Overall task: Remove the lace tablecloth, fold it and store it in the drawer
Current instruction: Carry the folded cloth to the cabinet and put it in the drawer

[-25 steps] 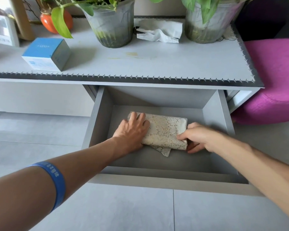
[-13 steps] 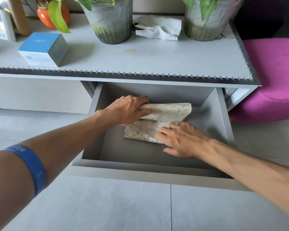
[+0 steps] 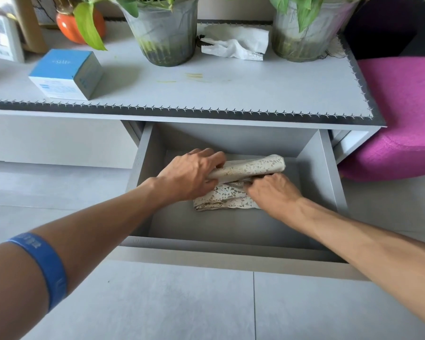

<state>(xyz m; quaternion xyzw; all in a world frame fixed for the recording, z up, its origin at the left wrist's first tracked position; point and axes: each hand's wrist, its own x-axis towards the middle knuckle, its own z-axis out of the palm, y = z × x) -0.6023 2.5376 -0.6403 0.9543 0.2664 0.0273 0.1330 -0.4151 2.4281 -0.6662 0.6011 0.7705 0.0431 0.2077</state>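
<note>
The folded cream lace tablecloth (image 3: 233,195) lies inside the open grey drawer (image 3: 231,246), towards the back middle. My left hand (image 3: 189,175) grips its upper fold at the left end and holds that layer lifted. My right hand (image 3: 272,190) has its fingers pushed in between the lifted fold and the lower layer, pinching the cloth. The lower layer rests flat on the drawer floor.
On the grey table top (image 3: 231,94) above the drawer stand two potted plants (image 3: 162,33) (image 3: 309,33), a blue-and-white box (image 3: 66,74), a crumpled tissue (image 3: 236,45) and an orange vase (image 3: 71,25). A magenta pouf (image 3: 402,114) sits at the right. Grey floor tiles lie below.
The flat bundle has opened: my left hand lifted the upper fold towards the drawer's back, and my right hand moved from lying flat on the cloth to reaching in between the layers.
</note>
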